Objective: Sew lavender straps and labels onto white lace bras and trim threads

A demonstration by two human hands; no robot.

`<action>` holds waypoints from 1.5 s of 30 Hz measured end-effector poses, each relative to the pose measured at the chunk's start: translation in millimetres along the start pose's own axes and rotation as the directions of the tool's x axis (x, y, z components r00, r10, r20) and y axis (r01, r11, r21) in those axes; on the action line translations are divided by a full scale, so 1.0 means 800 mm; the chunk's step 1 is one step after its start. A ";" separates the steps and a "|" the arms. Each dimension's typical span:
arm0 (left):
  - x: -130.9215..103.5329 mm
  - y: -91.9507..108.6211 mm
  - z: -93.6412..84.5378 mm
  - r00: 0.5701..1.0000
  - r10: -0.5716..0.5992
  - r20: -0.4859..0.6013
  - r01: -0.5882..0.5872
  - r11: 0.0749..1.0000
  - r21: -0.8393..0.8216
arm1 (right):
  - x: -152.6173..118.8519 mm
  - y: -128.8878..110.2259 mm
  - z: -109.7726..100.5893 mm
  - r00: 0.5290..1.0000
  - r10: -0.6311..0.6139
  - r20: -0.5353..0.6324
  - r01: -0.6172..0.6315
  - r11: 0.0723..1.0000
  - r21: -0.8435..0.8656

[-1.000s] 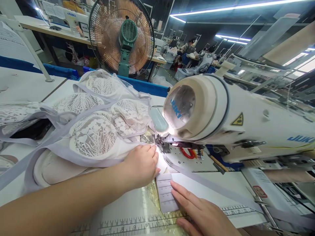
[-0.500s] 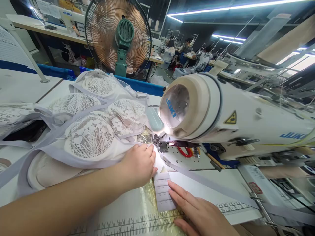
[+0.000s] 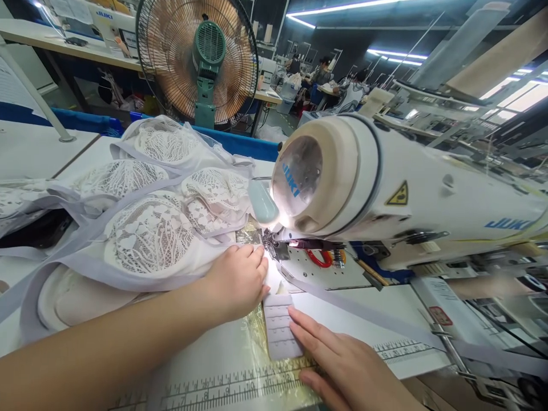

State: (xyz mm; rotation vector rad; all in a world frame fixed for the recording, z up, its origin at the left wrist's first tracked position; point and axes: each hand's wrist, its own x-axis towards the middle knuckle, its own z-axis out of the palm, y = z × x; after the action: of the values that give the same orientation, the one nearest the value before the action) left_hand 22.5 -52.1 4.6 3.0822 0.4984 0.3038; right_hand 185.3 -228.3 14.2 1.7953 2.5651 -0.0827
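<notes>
My left hand (image 3: 240,281) is closed at the edge of a white lace bra (image 3: 149,234), close to the lit needle area (image 3: 270,242) of a JUKI sewing machine (image 3: 385,177); its fingertips press on white fabric. Just below lies a pale lilac hook-and-eye strip (image 3: 281,331), flat on the table. Resting at the strip's right edge, my right hand (image 3: 342,362) has its fingers stretched out. A lilac band (image 3: 363,313) runs from the needle area toward the right.
More lace bras (image 3: 165,140) are heaped at the left and back. A printed ruler (image 3: 231,389) crosses the table front. Red-handled scissors (image 3: 319,258) lie under the machine arm. A large fan (image 3: 209,43) stands behind.
The whole view has shifted slightly, so the machine, fabric and table appear a little further left and up. Both hands keep nearly the same places against the fabric and strip.
</notes>
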 end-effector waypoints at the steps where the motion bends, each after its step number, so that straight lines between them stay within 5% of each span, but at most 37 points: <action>1: -0.001 0.000 -0.001 1.000 0.002 -0.008 -0.002 1.000 -0.004 | 0.000 0.000 0.000 1.000 0.002 -0.004 -0.002 1.000 0.006; 9: -0.003 0.004 0.008 0.990 0.125 -0.066 -0.128 0.991 -0.048 | -0.001 0.001 0.001 0.997 -0.018 -0.074 0.019 1.000 0.017; 22: 0.001 -0.005 0.014 0.982 0.157 -0.106 -0.158 0.987 -0.003 | 0.010 0.000 -0.003 0.982 0.025 -0.189 -0.005 0.994 0.106; 31: 0.021 -0.018 -0.012 0.980 0.181 0.087 -0.178 0.983 -0.036 | 0.015 -0.004 0.000 0.973 0.119 -0.197 -0.075 0.973 0.218; 38: -0.006 0.022 -0.034 0.975 0.221 -0.021 -0.217 0.968 0.123 | 0.012 -0.012 0.006 0.965 0.105 -0.238 -0.022 0.945 0.326; 45: -0.024 0.024 -0.014 0.987 0.154 -0.046 -0.151 0.987 0.046 | 0.012 -0.014 0.007 0.958 0.064 -0.278 0.029 0.948 0.317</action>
State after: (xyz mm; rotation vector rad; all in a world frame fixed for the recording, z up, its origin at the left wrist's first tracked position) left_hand 8.6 -76.2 13.0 3.1677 0.2731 0.3761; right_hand 171.3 -223.0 8.5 2.0761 2.8736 -0.2730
